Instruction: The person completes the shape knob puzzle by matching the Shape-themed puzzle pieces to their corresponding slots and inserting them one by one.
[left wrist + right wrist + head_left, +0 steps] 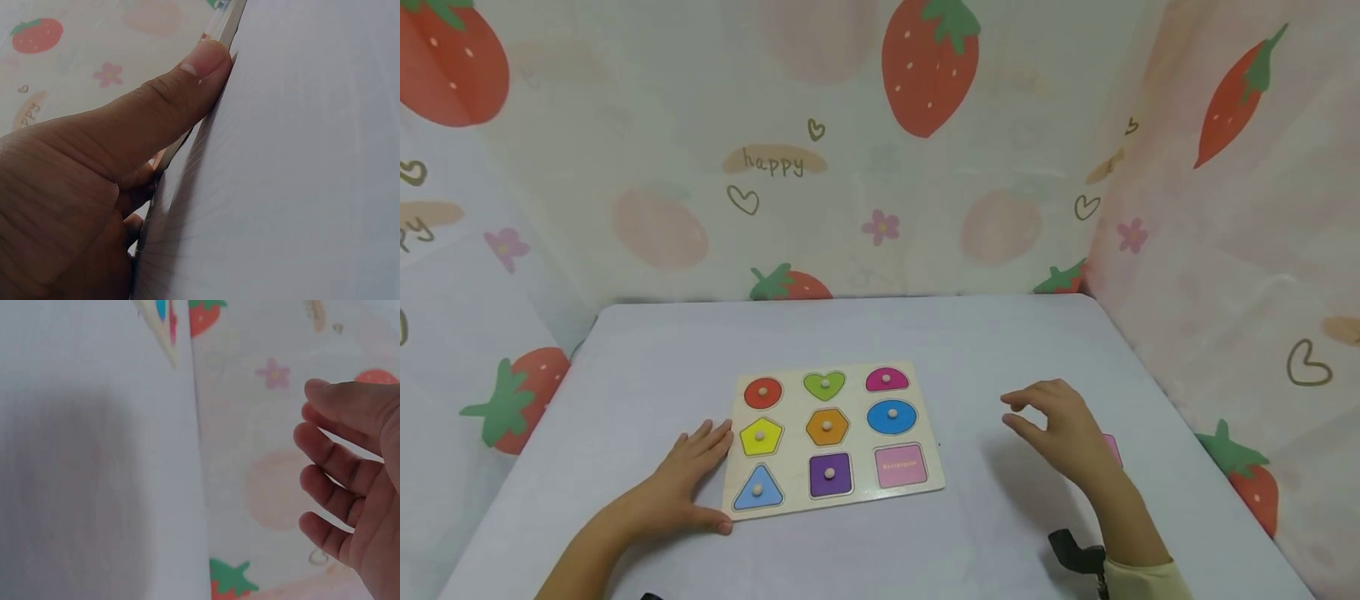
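A light wooden knob puzzle board [862,468] lies mid-table, with coloured shapes in several of its recesses. Its bottom-right recess, a pink rectangle marking [901,465] with printed lettering, holds no knobbed piece. My left hand [676,487] rests at the board's left edge, fingers and thumb stretched out; in the left wrist view the thumb [181,78] lies along that edge. To the right of the board my right hand [1063,433] hovers above the table, thumb and index finger loosely curved with nothing between them. Behind its wrist, a pink piece [1115,448] shows partly, mostly hidden by the forearm.
A white cloth covers the table [985,333]. Strawberry-printed curtains [865,192] enclose it at the back and both sides. Near the right sleeve, a black wrist-camera mount [1075,552] juts over the tabletop.
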Motion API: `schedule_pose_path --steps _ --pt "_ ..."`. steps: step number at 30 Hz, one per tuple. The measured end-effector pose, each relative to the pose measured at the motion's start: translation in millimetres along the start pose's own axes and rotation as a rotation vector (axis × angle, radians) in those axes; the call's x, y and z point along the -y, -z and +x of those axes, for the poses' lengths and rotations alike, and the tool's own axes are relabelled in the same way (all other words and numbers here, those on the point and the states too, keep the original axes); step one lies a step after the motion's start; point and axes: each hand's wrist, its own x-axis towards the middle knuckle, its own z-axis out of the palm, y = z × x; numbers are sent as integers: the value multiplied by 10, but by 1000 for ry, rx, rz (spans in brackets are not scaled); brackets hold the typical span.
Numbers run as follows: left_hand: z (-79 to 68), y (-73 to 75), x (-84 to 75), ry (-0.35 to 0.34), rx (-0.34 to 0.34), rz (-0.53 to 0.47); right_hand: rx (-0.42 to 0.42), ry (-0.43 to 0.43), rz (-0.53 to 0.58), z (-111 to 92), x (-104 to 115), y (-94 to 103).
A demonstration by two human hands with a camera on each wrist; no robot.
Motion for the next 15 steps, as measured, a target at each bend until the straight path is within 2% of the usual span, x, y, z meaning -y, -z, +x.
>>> schedule_pose_path --steps 10,15 --pt "-16 -19 7 -2 -7 -6 -8 -184 -73 -279 -458 268" --pt "-12 -11 10 -4 -14 3 5 -237 -83 -412 -672 341"
